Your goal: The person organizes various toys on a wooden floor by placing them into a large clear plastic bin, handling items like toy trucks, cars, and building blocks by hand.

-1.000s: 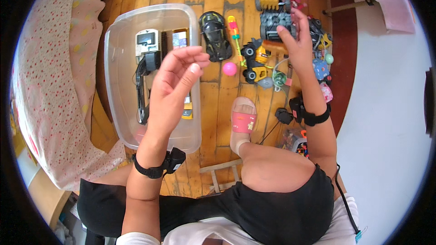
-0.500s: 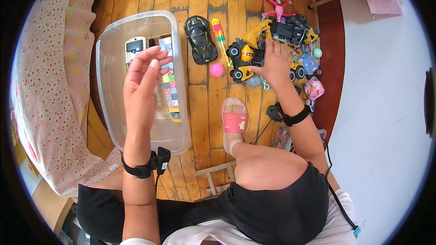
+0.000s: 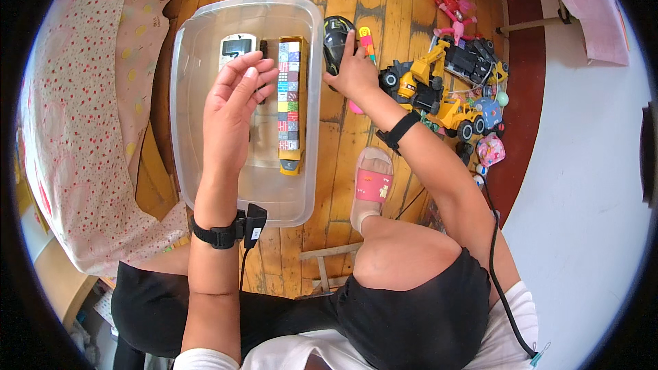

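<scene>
Wooden floor (image 3: 336, 164): carries all of it; toys lie between the tub's right edge and the floor's right edge, where the dark red strip (image 3: 528, 96) runs.
Clear plastic tub (image 3: 310, 164): stands on the floor to your left, long sides pointing away from you.
Toy vehicles (image 3: 415, 82): black and yellow, bunched toward the floor's right edge; a pink figure (image 3: 454, 29) lies at their far side.
Patterned box (image 3: 291, 99): inside the tub, along its right wall; a white device (image 3: 238, 44) with a screen sits to its left, nearer the tub's far edge.
Black toy car (image 3: 336, 38): on the floor just beside the tub's right edge, toward the far right corner; contact with the wall unclear.
Step in hand: judged as taking hold of the car with your right hand (image 3: 360, 77).
Next move: seems to call for thumb and fingers seated on opposite sides of the car body.
Right-hand state: half spread, index finger over the car, thumb by its near end; touch looks likely, firm grasp I cannot tell.
Left hand (image 3: 232, 106): released above the tub, fingers parted and gently curled, holding nothing.
Bright stick toy (image 3: 367, 38): just right of your right fingers, near part hidden.
</scene>
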`<state>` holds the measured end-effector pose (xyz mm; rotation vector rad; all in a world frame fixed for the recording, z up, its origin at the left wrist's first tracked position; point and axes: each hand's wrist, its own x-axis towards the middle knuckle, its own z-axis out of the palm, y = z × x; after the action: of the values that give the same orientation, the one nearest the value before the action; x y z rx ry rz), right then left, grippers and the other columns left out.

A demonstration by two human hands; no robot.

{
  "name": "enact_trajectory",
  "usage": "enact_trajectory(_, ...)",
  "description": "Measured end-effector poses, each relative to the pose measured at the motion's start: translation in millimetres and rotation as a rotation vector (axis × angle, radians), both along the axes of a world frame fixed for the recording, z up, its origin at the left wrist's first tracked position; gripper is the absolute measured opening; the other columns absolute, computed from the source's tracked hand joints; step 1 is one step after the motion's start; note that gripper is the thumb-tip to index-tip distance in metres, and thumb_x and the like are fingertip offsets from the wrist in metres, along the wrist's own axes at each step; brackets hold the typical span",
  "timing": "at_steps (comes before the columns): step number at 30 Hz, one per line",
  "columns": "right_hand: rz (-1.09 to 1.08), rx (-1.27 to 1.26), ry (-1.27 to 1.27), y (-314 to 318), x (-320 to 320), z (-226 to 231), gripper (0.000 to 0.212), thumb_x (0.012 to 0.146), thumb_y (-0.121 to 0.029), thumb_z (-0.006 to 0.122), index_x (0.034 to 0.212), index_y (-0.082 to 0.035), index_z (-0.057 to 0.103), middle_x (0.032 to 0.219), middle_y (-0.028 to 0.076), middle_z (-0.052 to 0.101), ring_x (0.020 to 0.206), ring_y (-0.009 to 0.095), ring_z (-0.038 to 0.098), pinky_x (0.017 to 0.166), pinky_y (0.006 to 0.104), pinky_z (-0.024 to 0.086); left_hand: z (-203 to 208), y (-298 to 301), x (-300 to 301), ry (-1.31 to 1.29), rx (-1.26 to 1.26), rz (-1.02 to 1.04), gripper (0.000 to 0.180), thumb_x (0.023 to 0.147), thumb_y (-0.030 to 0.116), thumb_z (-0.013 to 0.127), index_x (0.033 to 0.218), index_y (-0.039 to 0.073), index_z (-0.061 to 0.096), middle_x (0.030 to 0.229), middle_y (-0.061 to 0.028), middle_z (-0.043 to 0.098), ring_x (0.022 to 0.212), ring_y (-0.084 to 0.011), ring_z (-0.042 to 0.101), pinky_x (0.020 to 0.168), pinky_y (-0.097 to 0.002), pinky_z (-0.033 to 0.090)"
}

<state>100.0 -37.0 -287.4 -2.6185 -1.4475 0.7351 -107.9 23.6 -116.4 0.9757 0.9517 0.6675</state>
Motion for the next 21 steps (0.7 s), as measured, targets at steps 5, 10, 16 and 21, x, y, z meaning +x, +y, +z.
enact_trajectory(5,-0.263,0.205,0.439,-4.6,29.6,-13.8,0.121,0.068,-0.047,0.083,0.154,0.005,0.017,0.123,0.03,0.059,0.11,0.042,0.062,0.092,0.0445,0.053,-13.2,-1.0,-5.7,-0.016,-0.081,-0.023,0.032,0.103,0.016,0.053,0.13,-0.002,0.055,0.123,-0.0148,0.063,0.115,-0.0219,0.062,0.101,-0.0347,0.049)
enact_trajectory(10,-0.519,0.768,0.945,-36.5,35.8,61.9,0.088,0.083,-0.017,0.075,0.151,0.004,0.024,0.128,0.017,0.056,0.115,0.024,0.058,0.098,0.0337,0.048,-12.2,-14.5,-8.2,0.068,0.052,-0.101,0.027,0.103,0.012,0.053,0.128,0.001,0.057,0.119,-0.0101,0.064,0.112,-0.0185,0.062,0.1,-0.0326,0.049)
enact_trajectory(16,-0.149,0.865,1.006,-40.7,-33.9,212.8,0.098,0.082,-0.008,0.073,0.157,-0.003,0.01,0.141,0.02,0.047,0.123,0.025,0.056,0.102,0.0394,0.049,27.7,-51.8,5.8,-0.041,0.256,-0.269,0.112,0.071,0.031,0.092,0.154,0.007,0.021,0.142,-0.0193,0.045,0.128,-0.0274,0.05,0.102,-0.0402,0.048)
enact_trajectory(21,0.044,0.825,1.016,-22.9,-65.3,191.2,0.079,0.095,-0.016,0.065,0.157,0.0,0.018,0.148,0.02,0.041,0.136,0.03,0.044,0.113,0.0377,0.035,10.6,-39.1,2.0,-0.141,0.169,0.079,0.075,0.086,0.007,0.078,0.144,0.004,0.031,0.124,-0.0116,0.058,0.106,-0.0184,0.063,0.091,-0.0307,0.054)
